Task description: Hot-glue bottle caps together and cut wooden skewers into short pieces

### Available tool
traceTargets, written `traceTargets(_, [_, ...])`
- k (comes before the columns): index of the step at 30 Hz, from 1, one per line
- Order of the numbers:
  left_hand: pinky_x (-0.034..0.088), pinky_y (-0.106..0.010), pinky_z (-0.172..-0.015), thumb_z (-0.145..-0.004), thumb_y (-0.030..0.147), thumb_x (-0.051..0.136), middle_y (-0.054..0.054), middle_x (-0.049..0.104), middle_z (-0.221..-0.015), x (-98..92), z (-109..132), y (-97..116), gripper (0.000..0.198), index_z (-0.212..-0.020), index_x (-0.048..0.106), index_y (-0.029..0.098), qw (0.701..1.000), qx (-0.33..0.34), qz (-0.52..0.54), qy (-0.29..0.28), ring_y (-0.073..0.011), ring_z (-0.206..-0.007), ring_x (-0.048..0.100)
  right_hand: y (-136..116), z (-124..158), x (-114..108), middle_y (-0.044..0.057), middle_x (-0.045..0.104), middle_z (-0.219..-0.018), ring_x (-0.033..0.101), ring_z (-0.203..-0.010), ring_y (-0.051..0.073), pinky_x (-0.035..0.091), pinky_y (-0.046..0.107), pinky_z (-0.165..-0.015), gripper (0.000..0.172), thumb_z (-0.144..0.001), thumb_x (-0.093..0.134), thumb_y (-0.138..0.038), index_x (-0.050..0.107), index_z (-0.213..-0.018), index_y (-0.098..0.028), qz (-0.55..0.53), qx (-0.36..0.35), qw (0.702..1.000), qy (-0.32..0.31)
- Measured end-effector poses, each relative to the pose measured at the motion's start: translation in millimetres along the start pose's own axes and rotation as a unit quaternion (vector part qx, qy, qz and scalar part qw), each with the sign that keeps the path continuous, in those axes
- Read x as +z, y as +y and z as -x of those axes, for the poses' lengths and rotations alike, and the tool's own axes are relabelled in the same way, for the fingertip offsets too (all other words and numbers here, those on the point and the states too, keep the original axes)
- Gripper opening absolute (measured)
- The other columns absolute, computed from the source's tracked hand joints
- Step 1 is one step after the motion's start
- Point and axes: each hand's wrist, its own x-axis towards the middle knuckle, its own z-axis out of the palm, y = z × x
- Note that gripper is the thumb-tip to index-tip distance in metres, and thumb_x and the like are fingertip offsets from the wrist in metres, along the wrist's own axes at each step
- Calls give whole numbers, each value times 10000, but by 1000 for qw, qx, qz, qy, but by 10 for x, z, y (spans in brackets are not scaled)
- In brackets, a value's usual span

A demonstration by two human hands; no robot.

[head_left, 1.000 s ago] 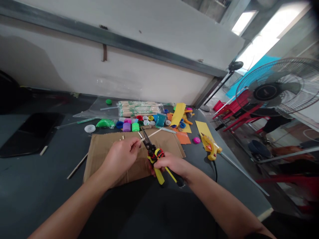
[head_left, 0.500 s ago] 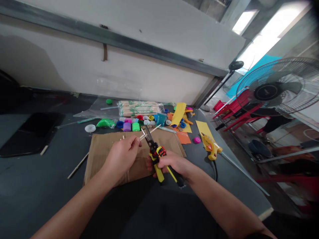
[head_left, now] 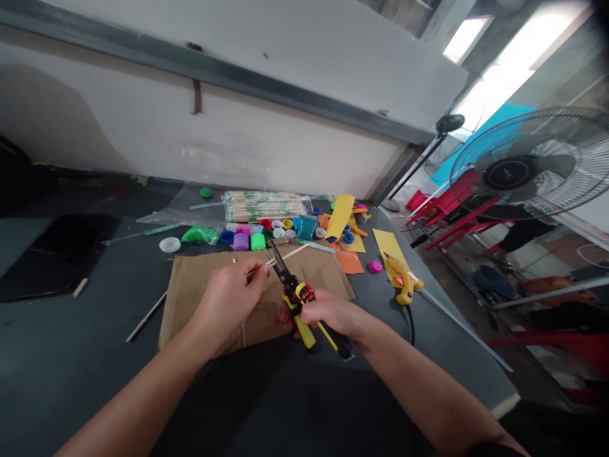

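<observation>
A thin pale wooden chopstick [head_left: 297,250] is pinched between the thumb and fingers of my left hand [head_left: 235,289], its free end pointing right. My right hand [head_left: 328,312] is wrapped around the yellow-and-black handles of a pair of pliers [head_left: 290,285], which have red parts near the pivot. The dark jaws point up and left and cross the chopstick just beyond my left fingertips; they look slightly parted. Both hands are over a flat piece of brown cardboard [head_left: 190,285] on the dark table.
Coloured bottle caps [head_left: 241,242] and a plastic-wrapped bundle of chopsticks [head_left: 266,206] lie behind the cardboard. A yellow glue gun [head_left: 404,282] with a cord rests at right. A dark phone-like slab [head_left: 52,257] and a loose stick [head_left: 146,316] are at left. A fan [head_left: 514,171] stands beyond the table.
My left hand has turned a little, and the chopstick lies slightly flatter across the jaws. The pliers have shifted slightly left. The whole view has moved a little.
</observation>
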Motion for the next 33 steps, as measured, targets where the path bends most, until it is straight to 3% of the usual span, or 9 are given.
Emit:
traceTargets(14, [300, -258, -529, -851, 359, 444, 10, 594, -567, -6, 16, 12, 268, -719, 622, 209, 1000, 1, 8, 5, -157, -551, 543, 9, -3, -10, -4, 551, -622, 529, -595, 136, 455, 264, -578, 178, -483, 514, -186, 519, -661, -174, 16, -6, 1000, 6])
traceTargets(22, [297, -266, -547, -868, 325, 417, 1, 578, -578, 29, 16, 16, 271, -705, 595, 201, 1000, 22, 4, 9, -156, -562, 521, 132, -59, -27, -48, 467, -584, 438, -492, 93, 362, 221, -491, 213, -505, 501, -175, 490, -717, -194, 48, -63, 997, 13])
traceTargets(33, [324, -260, -565, -882, 319, 426, 1, 600, -610, 144, 77, 9, 277, -744, 626, 185, 998, 20, 49, 42, -153, -598, 545, 117, -37, -17, -57, 448, -547, 395, -460, 81, 300, 212, -442, 182, -505, 507, -179, 455, -678, -197, 68, -48, 996, 14])
